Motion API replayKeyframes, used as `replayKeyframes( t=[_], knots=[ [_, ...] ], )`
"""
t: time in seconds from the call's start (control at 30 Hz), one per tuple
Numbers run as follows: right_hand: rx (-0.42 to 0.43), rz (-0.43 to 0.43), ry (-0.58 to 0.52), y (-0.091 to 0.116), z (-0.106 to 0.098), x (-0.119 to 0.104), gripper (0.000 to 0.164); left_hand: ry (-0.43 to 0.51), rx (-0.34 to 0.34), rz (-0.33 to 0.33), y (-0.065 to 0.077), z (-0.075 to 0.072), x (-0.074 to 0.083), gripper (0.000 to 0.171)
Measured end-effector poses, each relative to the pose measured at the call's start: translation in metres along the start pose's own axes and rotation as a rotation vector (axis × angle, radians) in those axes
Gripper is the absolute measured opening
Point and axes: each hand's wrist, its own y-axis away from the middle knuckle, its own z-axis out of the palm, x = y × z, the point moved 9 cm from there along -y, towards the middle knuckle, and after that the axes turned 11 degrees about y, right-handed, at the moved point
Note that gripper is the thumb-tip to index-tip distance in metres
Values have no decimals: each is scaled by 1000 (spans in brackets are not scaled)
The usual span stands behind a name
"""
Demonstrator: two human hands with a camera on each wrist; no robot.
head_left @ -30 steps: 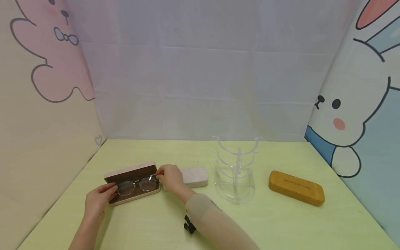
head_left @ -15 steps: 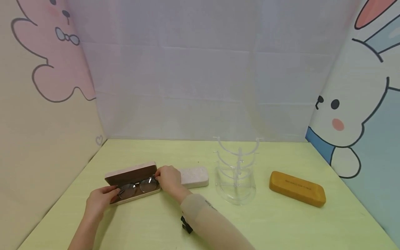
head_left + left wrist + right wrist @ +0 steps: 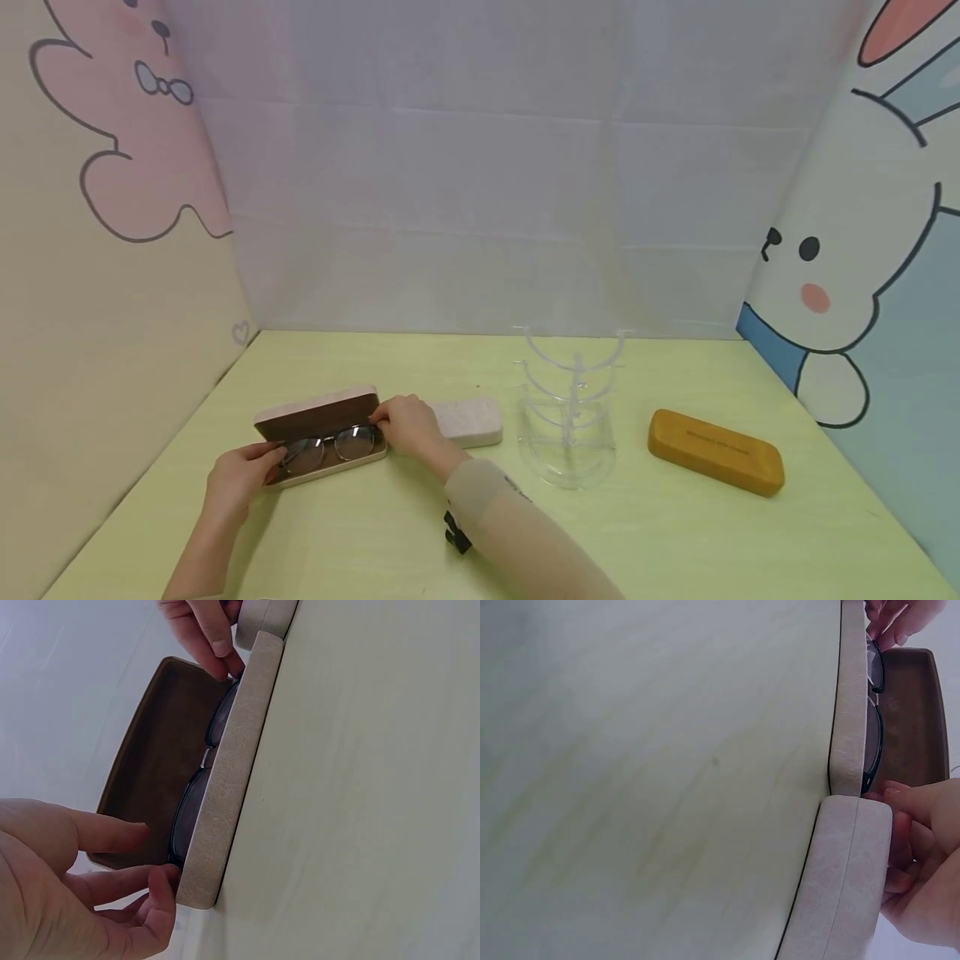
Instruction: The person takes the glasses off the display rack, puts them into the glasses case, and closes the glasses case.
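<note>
A pair of dark-rimmed eyeglasses sits low within an opened eyeglass case, pale outside with a brown lining, its lid raised at the back. My left hand pinches the glasses at their left end; in the left wrist view its fingertips dip inside the case wall. At the opposite end, my right hand pinches the frame near the hinge, thumb and finger close to the rim in the right wrist view. The temples are hidden behind the lenses and the case wall.
A closed pale eyeglass case lies right beside the open one, partly behind my right hand. Farther right stands a clear tiered glasses stand. A mustard-yellow case lies on the right of the pale green table.
The glasses have sunk a little deeper into the case, and their lenses have tilted. My left hand has shifted slightly right with them; the right hand stays almost in place.
</note>
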Motion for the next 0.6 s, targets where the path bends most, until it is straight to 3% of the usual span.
replayKeyframes(
  t=[0.1,0.2,0.33,0.5,0.6],
  knots=[
    [37,36,-91,2,-5,3,18,25,25,-4,1,-4,0,52],
    [88,110,-255,2,-13,15,17,48,54,-9,0,-7,2,56],
    [103,145,-394,0,-16,23,23,76,42,-47,0,-5,5,79],
    [55,125,-425,-4,-14,19,46,62,17,-78,-5,-3,10,98],
    [52,147,-424,-5,-16,16,47,50,6,-67,-10,-4,15,99]
  ],
)
